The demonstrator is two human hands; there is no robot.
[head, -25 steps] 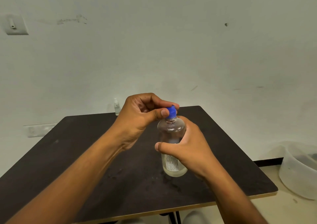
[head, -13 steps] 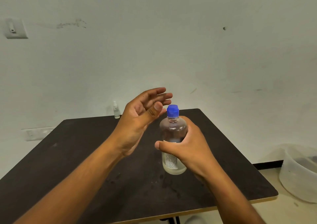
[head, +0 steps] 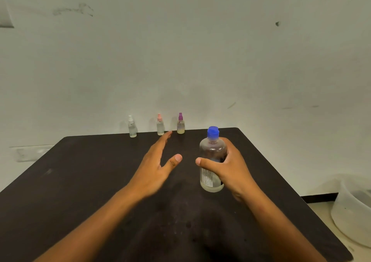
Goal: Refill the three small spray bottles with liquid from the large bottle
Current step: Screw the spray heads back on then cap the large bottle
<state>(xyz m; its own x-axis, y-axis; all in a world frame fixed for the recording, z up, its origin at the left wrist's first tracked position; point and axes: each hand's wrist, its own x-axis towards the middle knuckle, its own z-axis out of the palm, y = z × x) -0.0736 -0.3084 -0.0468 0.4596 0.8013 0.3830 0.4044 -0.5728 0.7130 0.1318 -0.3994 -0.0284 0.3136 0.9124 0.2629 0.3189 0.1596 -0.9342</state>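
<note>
I am working over the dark tabletop, which is carrying everything I need, and off its right edge a pale plastic tub is sitting on the floor, out of my way. My right hand is wrapping around the large bottle, which is standing upright on the tabletop right of centre with its blue cap on and only a shallow layer of clear liquid showing at the bottom. My left hand is stretching forward over the tabletop, fingers straight, thumb spread, holding nothing, its fingertips pointing toward the far edge. There the three small spray bottles are standing in a row against the wall: the white-topped spray bottle on the left, the pink-topped spray bottle in the middle, the purple-topped spray bottle on the right. I judge the step in hand to be fetching one of them, most likely the pink one nearest my fingertips. To do it well I am planning to take it by the body rather than the sprayer head, bring it close beside the large bottle, and keep the right hand steadying that bottle so nothing tips.
</note>
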